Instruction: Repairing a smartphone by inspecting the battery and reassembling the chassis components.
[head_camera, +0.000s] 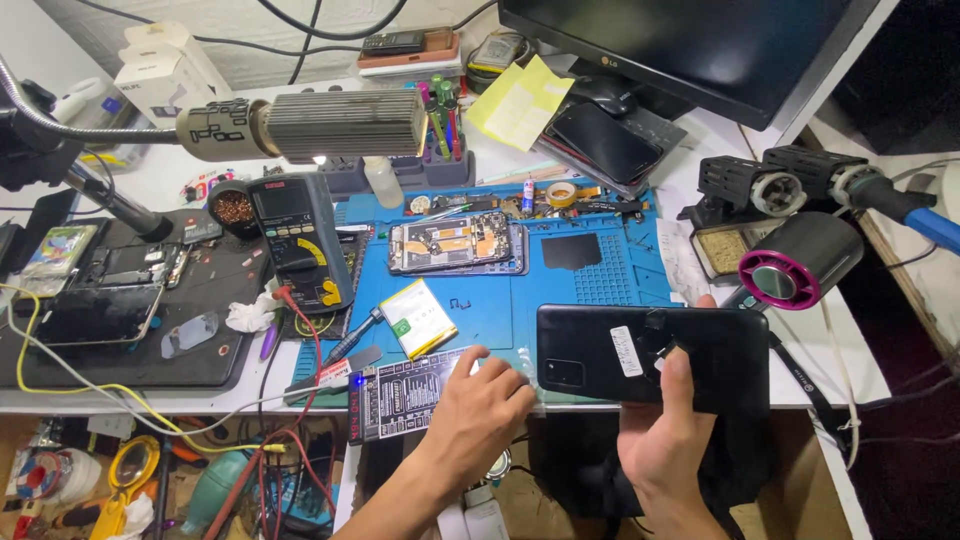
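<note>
My right hand (668, 435) grips a black phone back cover (600, 355) from below, thumb pressed on its dark surface, holding it over the front edge of the blue work mat (600, 275). My left hand (478, 410) rests with fingers curled on a black circuit test board (400, 390) at the desk's front edge, just left of the cover. An opened phone (455, 243) with exposed internals lies further back on the mat. A white battery (418, 318) lies between it and my left hand.
A multimeter (300, 240) with red leads stands to the left, a lamp head (330, 125) above it. More phones lie on a black mat (120, 310) at far left. A monitor (700, 50) stands behind; a hot-air tool (795, 265) sits right.
</note>
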